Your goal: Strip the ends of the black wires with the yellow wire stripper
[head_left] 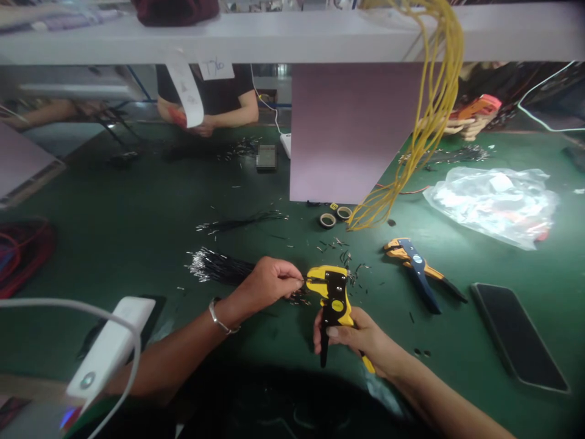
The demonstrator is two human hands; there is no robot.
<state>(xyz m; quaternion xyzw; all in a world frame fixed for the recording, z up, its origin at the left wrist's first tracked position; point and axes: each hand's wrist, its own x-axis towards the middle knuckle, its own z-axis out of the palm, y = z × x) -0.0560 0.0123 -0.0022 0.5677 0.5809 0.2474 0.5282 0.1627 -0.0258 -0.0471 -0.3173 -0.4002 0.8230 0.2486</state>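
Note:
My right hand [354,335] is wrapped round the handles of a yellow and black wire stripper [337,286], its jaws pointing left. My left hand [274,279] pinches a thin dark wire right at those jaws; most of the wire is hidden by the fingers. Behind the left hand lies a thick bundle of black wires [223,266] with bright ends at the left. A smaller bunch of black wires [247,221] is spread out beyond it. Short dark offcuts [345,256] are scattered around the stripper's head.
To the right lie an orange and blue wire stripper [417,263], a phone [518,335] and a clear plastic bag [496,201]. Yellow wires [429,122] hang from the shelf [256,46] near two tape rolls [328,221]. A white power strip [112,344] stands left. Other people work across the table.

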